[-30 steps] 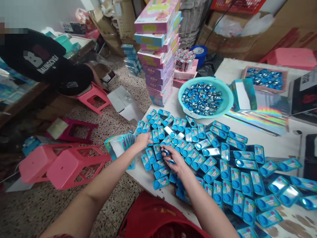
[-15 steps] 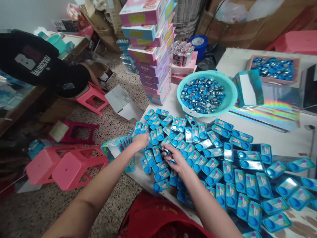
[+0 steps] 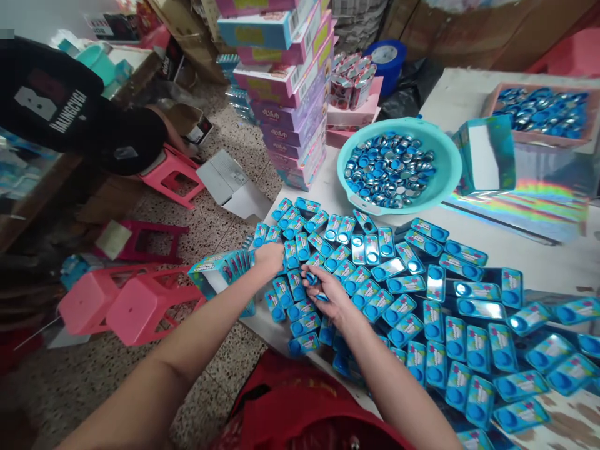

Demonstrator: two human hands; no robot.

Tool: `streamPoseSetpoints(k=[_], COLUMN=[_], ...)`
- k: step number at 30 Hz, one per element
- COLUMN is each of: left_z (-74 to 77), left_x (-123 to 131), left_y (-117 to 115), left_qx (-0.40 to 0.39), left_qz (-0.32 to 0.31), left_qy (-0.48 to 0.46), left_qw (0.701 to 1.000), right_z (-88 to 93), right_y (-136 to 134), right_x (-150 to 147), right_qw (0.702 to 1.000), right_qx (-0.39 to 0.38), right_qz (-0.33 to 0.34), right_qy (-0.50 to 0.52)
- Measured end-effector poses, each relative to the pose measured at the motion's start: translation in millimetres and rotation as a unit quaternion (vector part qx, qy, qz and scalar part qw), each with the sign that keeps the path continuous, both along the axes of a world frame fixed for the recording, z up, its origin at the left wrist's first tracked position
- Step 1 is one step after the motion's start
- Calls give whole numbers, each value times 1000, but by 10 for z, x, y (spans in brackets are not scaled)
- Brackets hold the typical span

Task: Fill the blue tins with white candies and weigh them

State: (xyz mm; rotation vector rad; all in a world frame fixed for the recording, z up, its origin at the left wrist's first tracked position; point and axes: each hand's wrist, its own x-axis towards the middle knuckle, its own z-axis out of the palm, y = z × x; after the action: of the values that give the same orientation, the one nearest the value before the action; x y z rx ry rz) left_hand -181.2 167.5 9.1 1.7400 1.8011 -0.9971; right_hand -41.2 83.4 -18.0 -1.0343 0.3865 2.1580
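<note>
From here I see the right grip [image 3: 332, 294] keep its few blue caps [image 3: 311, 279] held in its fingers over the tins [image 3: 376, 305], while the left grip [image 3: 269, 259] has folded over, its fingers hidden, so I can't tell what it grasps; the work seems to stay in one spot. An open carton [image 3: 201, 285] and the desk's edge crowd the left grip, tins hem in the right, and white desk [image 3: 329, 196] shows beyond both, before the bowl [image 3: 452, 164].
</note>
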Motion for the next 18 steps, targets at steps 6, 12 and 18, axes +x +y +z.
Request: streamPoseSetpoints(k=[6,12,18], left_z=[26,-132,-158], left_x=[140,-47,-59], left_y=[-18,64,71], left_qx=[10,-27,-36], left_qz=[-12,7,79], left_qy=[2,-2,20], left_qw=[1000,1000,996], right_z=[-24,-71,-30], right_y=[-107,-126,297], right_x=[-66,-167,-440], right_qw=[999,944,565], right_qx=[19,164,369], right_qz=[10,149,469], right_qy=[-47,-245,-570])
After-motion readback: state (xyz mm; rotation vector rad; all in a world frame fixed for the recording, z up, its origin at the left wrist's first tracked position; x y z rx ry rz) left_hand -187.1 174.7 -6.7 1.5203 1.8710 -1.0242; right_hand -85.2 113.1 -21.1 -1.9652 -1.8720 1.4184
